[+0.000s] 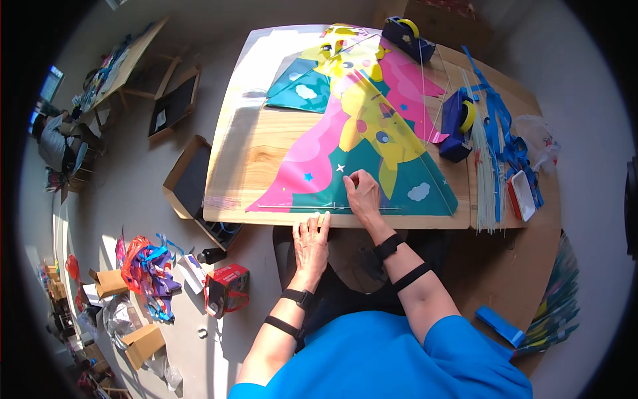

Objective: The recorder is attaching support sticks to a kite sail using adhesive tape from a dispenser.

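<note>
A kite [319, 169] with pink, teal and yellow cartoon print lies spread on the wooden table, its wide lower edge toward me. Along that edge runs a thin pale rod [279, 207]. My left hand [310, 243] rests at the table's front edge with fingers stretched, their tips at the kite's hem near the rod. Just to its right, my right hand [364, 197] is over the teal part of the kite. Its thumb and fingers are closed together in a pinch; what they hold, if anything, is too small to make out. Another similar kite [306, 83] lies partly beneath, farther back.
Two dark blue tape dispensers [456, 126] with yellow rolls stand at the back and right. Beside them lie a bundle of white rods [488, 179], blue ribbon [497, 120] and a small red-and-white box [522, 196]. Cartons [186, 176] and bags [143, 266] are on the floor at left.
</note>
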Action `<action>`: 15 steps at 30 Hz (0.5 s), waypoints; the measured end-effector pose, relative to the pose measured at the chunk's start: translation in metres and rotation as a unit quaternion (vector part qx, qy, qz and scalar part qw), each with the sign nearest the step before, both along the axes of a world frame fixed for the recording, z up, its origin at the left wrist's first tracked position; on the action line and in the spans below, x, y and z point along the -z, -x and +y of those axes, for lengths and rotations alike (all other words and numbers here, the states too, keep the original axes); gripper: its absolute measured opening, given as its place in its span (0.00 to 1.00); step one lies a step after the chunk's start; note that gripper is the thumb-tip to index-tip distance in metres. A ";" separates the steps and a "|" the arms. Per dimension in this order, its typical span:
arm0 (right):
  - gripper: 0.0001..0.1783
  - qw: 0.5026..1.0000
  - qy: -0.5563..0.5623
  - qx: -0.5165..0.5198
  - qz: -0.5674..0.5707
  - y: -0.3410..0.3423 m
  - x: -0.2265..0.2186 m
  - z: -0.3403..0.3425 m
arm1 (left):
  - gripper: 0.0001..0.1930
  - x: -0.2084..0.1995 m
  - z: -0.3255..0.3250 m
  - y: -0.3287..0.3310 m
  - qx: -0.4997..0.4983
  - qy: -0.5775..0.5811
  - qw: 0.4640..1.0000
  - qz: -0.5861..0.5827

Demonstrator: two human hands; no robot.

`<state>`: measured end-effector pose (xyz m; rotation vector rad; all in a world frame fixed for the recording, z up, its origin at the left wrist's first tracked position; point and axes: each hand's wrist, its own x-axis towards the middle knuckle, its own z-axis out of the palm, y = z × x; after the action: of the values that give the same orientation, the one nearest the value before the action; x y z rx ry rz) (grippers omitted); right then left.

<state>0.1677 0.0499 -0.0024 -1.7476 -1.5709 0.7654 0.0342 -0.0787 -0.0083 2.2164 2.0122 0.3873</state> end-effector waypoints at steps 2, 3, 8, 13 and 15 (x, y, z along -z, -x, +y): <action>0.15 0.993 -0.075 0.030 -0.083 -0.035 -0.008 -0.006 | 0.24 -0.007 -0.002 0.004 -0.002 -0.012 1.000 0.002; 0.20 0.980 -0.122 0.055 -0.148 -0.058 -0.010 -0.005 | 0.25 -0.013 -0.002 0.006 0.000 -0.002 1.000 0.003; 0.37 0.917 -0.080 0.132 -0.367 -0.187 -0.003 -0.004 | 0.41 -0.022 0.005 0.006 0.060 0.009 0.998 -0.017; 0.16 0.964 0.028 0.098 -0.246 -0.215 0.000 -0.021 | 0.48 0.000 0.010 0.008 0.048 0.052 0.997 0.038; 0.09 0.970 -0.048 0.114 -0.207 -0.210 0.003 -0.032 | 0.48 -0.001 0.009 0.007 0.051 0.062 0.995 0.058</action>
<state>0.3779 0.0184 -0.0053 -2.0623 -1.5935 0.2128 0.0270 -0.0697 -0.0072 2.3020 1.9087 0.1227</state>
